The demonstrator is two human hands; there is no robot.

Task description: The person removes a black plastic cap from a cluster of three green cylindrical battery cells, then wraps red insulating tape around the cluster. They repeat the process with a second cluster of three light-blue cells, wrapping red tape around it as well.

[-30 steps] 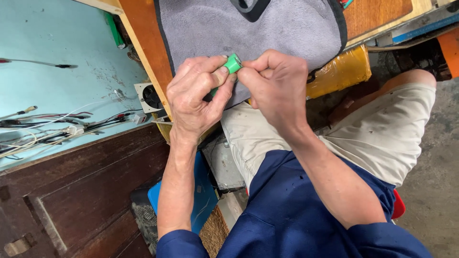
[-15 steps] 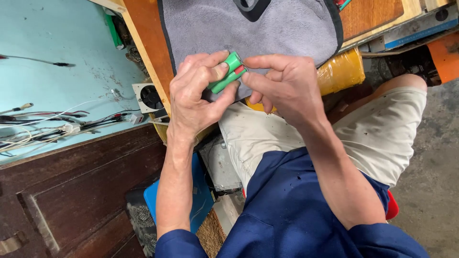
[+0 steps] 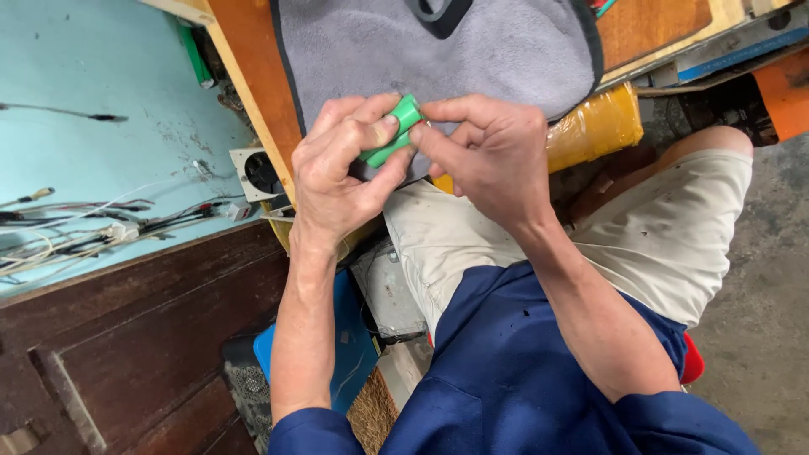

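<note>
Single head-worn view, steeply downward, close over lap and workbench edge (image 3: 253, 109).

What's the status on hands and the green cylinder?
Left hand grips green cylinder. Right hand pinches its top end. Grey cloth behind; nothing blocking.

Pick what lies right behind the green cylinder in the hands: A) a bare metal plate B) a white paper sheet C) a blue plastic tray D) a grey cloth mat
D: both hands, left hand and right hand, hold the green cylinder in front of a grey cloth mat spread on the wooden bench.
</note>
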